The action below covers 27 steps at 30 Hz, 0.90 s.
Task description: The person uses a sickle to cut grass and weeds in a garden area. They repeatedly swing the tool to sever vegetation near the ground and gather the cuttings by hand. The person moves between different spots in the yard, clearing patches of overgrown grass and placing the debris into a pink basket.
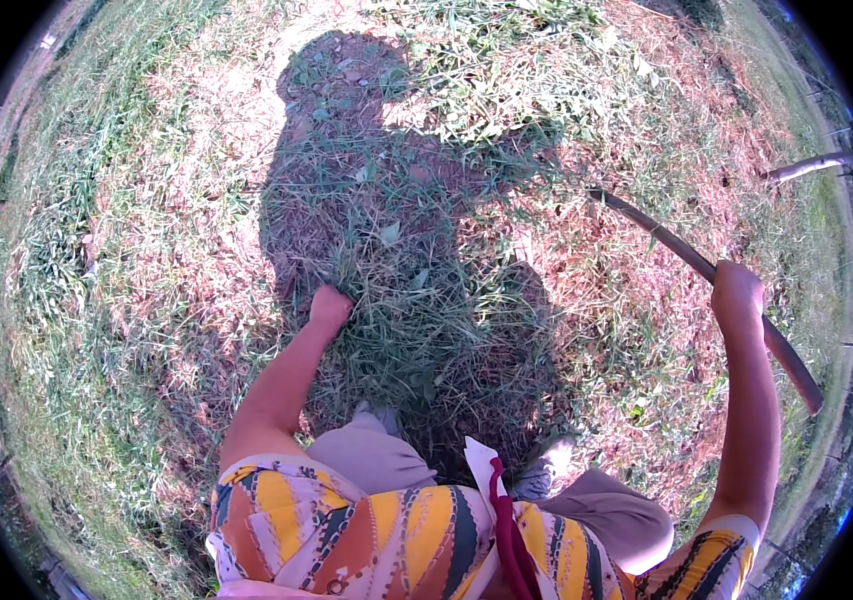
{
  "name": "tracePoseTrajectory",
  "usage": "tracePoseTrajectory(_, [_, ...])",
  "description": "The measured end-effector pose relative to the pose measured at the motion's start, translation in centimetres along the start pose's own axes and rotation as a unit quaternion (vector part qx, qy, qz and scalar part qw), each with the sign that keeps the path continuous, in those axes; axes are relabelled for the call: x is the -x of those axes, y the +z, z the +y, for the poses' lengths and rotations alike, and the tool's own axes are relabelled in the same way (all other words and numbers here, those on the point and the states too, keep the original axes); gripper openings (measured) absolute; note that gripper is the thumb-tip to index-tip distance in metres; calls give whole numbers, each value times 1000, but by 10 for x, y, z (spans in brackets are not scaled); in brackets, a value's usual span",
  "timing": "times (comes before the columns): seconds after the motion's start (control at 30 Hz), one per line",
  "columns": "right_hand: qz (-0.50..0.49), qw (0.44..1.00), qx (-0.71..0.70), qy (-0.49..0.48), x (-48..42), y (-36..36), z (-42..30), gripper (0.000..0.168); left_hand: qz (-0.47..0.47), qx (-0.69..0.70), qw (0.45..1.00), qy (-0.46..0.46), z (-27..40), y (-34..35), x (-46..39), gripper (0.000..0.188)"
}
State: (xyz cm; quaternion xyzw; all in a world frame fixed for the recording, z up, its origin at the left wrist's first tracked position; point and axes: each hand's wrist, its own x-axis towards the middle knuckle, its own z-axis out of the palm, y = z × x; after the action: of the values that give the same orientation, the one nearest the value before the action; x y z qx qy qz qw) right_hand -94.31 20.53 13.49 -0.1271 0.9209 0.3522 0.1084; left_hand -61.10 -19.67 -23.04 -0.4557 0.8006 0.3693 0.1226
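Note:
My left hand (331, 306) is down at the near-left side of a loose heap of cut grass (411, 322). Its fingers are curled into the stalks and partly hidden by them. Off to the right, my right hand (738, 294) is closed around a long, dark, slightly curved stick or tool handle (678, 244). The stick slants from its upper-left end, close to the grass, down to a lower-right end beyond my forearm. Whether a blade is fixed to its far end cannot be made out.
My shadow (366, 150) falls across the ground ahead. More cut grass (524, 67) lies at the top. A pale branch or post (809, 166) is at far right. My shoes (535, 480) and bent knees are close below the heap. A red cord (505, 517) hangs at my chest.

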Motion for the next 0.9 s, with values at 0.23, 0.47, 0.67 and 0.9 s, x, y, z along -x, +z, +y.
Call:
tracePoseTrajectory(0.23, [6,999,-37,0,-3,-1,10,14,-187,14,938,291,89,51,112,29])
tracePoseTrajectory(0.47, [-13,1000,-7,13,-1,-7,1,15,-289,-200,779,519,200,60,110,31])
tracePoseTrajectory(0.67, [-36,999,9,26,1,-4,-2,15,114,-269,884,366,229,41,-37,36])
tracePoseTrajectory(0.9, [-49,998,6,37,-1,5,2,13,-67,-257,955,134,249,44,-65,37])
